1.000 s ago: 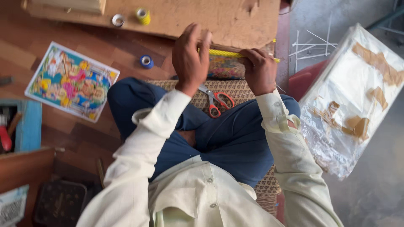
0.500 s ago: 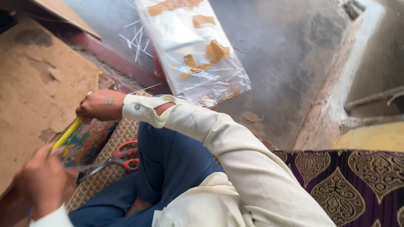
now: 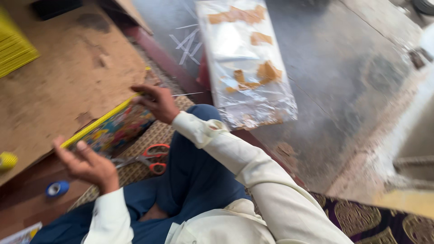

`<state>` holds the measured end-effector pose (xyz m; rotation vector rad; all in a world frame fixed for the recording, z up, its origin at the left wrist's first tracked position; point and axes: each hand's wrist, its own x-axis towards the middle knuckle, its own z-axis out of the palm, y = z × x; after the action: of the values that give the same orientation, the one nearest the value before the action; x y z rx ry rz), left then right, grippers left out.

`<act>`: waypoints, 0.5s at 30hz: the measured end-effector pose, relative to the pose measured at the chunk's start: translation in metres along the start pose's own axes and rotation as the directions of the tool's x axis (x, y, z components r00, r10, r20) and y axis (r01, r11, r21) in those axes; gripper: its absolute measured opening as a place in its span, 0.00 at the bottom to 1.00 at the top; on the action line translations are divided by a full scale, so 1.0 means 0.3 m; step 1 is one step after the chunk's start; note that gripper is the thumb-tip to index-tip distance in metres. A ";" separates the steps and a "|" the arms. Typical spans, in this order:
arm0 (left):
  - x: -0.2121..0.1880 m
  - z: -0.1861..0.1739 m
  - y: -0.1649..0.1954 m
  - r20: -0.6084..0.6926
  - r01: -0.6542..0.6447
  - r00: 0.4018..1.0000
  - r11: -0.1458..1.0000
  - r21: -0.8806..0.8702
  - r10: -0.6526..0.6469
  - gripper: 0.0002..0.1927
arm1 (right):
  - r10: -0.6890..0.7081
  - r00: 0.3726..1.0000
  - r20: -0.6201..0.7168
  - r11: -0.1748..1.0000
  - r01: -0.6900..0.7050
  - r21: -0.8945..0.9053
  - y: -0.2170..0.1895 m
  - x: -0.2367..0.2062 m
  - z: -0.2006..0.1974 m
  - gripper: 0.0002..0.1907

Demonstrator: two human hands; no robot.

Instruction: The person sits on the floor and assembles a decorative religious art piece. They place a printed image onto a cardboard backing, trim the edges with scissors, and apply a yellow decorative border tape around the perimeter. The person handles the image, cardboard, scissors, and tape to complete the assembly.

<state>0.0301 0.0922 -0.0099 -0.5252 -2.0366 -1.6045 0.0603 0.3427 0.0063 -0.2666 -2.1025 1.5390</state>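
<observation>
Yellow strip (image 3: 97, 123) runs diagonally, lower left to upper right, left of frame centre, along the edge of a colourful sheet (image 3: 118, 131). Right hand (image 3: 156, 102) pinches its upper end; left hand (image 3: 88, 163) at the lower end, fingers spread loosely. Scissors (image 3: 147, 159) lie on the mat (image 3: 135, 171) just below.

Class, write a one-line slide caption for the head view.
Seated person's right hand and left hand hold a yellow-edged colourful sheet above red-handled scissors.
</observation>
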 end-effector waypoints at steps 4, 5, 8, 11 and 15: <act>0.068 -0.016 0.049 -0.020 0.112 0.993 0.989 -0.101 -0.114 0.19 | 0.019 1.000 -0.011 0.974 -0.016 0.226 0.003 -0.014 -0.006 0.16; 0.082 -0.025 0.050 -0.009 0.148 0.989 0.984 -0.097 -0.150 0.17 | 0.029 1.000 -0.011 0.971 -0.025 0.236 -0.003 -0.017 -0.010 0.16; 0.096 -0.030 0.048 0.026 0.164 0.986 0.975 -0.153 -0.162 0.16 | 0.044 0.999 -0.022 0.962 -0.037 0.271 -0.029 -0.025 -0.011 0.18; 0.062 -0.010 0.050 0.016 0.057 0.998 0.995 -0.087 -0.055 0.22 | -0.004 0.999 -0.032 0.988 0.009 0.152 -0.035 -0.032 0.001 0.22; 0.063 0.022 0.015 -0.056 0.043 0.997 0.986 -0.160 -0.053 0.20 | 0.020 1.000 0.011 0.974 -0.022 0.225 0.030 -0.026 0.023 0.24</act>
<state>0.0166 0.0998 0.0037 -0.4809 -1.9013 -1.8000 0.0621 0.3367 -0.0058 -0.2007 -1.9150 1.7749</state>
